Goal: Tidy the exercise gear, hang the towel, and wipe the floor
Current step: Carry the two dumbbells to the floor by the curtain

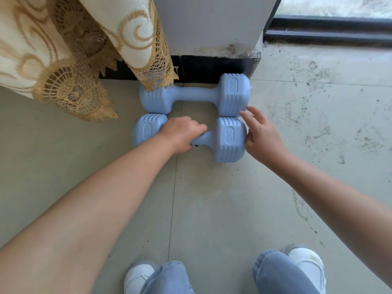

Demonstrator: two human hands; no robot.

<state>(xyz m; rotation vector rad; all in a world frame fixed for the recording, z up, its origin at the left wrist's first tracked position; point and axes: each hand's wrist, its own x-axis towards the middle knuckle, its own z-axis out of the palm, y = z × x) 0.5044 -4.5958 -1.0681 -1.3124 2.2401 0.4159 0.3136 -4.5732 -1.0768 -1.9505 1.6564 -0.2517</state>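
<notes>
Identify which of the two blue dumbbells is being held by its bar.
The near dumbbell: the left hand grips its bar. The far dumbbell, by the wall, is unheld.

Far dumbbell (195,94): pale blue, ribbed ends, marked 2KG, lying on floor against black baseboard | Near dumbbell (229,139): matching, parallel, ends touching the far one's
</notes>
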